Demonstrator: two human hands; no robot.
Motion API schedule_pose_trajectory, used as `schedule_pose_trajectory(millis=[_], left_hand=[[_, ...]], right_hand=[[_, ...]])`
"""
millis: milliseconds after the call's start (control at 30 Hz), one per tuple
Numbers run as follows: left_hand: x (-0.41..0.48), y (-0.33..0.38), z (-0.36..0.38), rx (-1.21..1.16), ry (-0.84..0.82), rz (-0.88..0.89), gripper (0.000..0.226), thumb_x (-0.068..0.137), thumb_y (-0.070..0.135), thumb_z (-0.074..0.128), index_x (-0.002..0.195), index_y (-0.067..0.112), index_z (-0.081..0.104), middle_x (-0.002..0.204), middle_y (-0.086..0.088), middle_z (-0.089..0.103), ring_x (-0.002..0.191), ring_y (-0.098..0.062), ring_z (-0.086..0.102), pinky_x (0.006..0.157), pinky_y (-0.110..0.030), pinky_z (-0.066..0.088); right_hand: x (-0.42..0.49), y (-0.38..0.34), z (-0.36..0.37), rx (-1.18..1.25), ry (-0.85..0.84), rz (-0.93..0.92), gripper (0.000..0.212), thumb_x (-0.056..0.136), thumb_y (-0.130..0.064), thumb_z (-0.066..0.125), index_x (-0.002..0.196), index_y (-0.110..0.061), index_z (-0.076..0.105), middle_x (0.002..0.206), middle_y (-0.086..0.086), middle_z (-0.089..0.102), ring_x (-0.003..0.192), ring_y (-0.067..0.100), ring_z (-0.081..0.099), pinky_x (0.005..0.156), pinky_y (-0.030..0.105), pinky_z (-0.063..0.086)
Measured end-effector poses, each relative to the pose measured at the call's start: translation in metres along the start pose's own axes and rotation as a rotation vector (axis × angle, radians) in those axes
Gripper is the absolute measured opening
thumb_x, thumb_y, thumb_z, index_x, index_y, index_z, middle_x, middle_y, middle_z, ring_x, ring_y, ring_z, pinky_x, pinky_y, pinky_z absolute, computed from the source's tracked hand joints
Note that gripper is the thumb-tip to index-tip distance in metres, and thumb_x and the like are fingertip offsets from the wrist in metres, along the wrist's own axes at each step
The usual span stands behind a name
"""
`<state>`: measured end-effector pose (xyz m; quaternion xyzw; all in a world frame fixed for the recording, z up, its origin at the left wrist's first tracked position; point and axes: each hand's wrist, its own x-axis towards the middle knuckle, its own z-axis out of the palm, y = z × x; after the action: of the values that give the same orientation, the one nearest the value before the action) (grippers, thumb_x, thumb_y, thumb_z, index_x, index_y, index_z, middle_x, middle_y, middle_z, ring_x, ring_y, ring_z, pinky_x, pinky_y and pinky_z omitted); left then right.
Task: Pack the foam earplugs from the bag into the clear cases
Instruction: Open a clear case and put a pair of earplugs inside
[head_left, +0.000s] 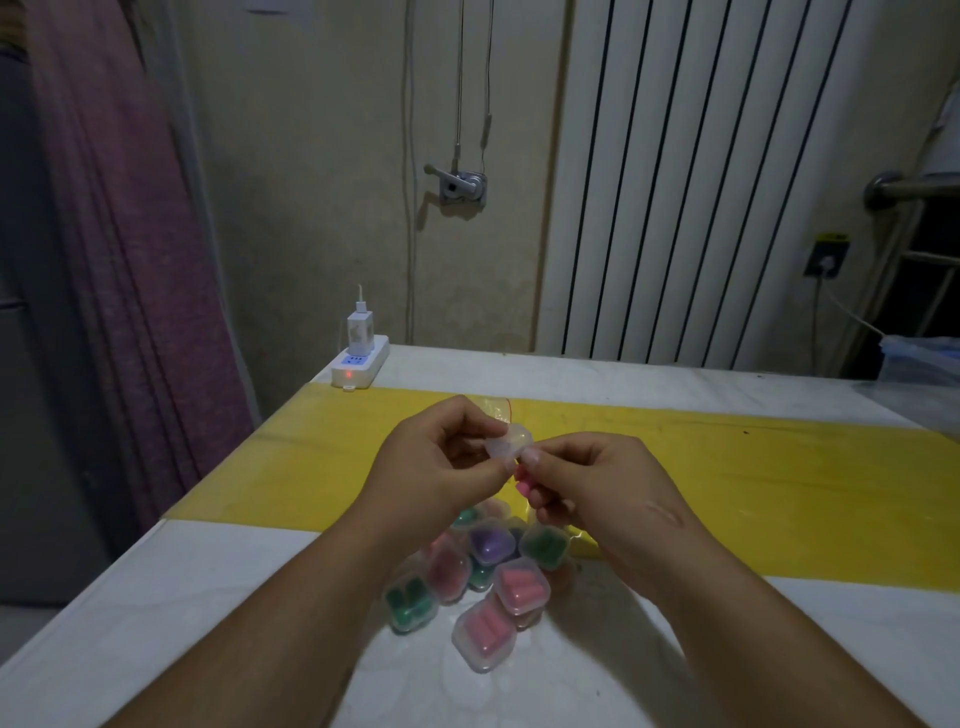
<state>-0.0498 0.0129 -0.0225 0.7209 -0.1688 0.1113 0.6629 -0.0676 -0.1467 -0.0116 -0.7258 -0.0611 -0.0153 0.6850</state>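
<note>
Our left hand (441, 460) pinches the clear case (510, 440), our right hand (587, 483) grips pink earplugs (522, 480); squeezed foam could spring out.

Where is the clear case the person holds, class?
Head view, centre: the clear case is pinched between the left hand and right hand, above the pile of filled cases.
</note>
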Motion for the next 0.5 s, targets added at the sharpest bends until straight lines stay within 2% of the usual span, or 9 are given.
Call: schedule_pose_trajectory(millis=[167,367,433,500], left_hand=[[0.0001,-0.0013,0.0002,0.044,0.012,0.027,0.019,0.077,-0.005,0.075,0.092,0.002,0.068,0.089,-0.016,0.072,0.090,-0.031,0.069,0.082,-0.044,0.056],[-0.0005,-0.0032,0.0003,0.130,0.025,0.081,0.014,0.076,0.000,0.077,0.087,0.007,0.070,0.086,-0.003,0.072,0.077,-0.010,0.068,0.074,-0.030,0.058],[-0.0011,-0.0044,0.0015,0.172,0.032,0.102,0.013,0.077,0.002,0.077,0.085,0.010,0.070,0.085,0.003,0.072,0.078,-0.007,0.068,0.073,-0.024,0.057],[-0.0014,-0.0060,0.0031,0.209,0.041,0.110,0.012,0.078,0.005,0.077,0.084,0.013,0.069,0.084,0.005,0.072,0.079,-0.008,0.067,0.073,-0.025,0.057]], right_hand=[[0.0014,0.0023,0.0025,0.008,0.011,-0.005,0.014,0.089,-0.008,0.065,0.080,-0.003,0.075,0.065,0.009,0.066,0.055,0.012,0.056,0.053,0.022,0.047],[0.0030,0.0044,0.0044,-0.014,0.031,0.000,0.017,0.088,-0.008,0.066,0.077,0.002,0.074,0.064,0.009,0.065,0.055,0.013,0.054,0.052,0.022,0.046],[0.0031,0.0045,0.0060,-0.031,0.058,0.010,0.018,0.086,-0.007,0.066,0.072,0.003,0.073,0.064,0.010,0.064,0.055,0.014,0.053,0.051,0.023,0.045],[0.0041,0.0051,0.0076,-0.039,0.102,0.030,0.019,0.082,-0.007,0.066,0.067,0.003,0.071,0.062,0.010,0.062,0.054,0.016,0.051,0.052,0.025,0.044]])
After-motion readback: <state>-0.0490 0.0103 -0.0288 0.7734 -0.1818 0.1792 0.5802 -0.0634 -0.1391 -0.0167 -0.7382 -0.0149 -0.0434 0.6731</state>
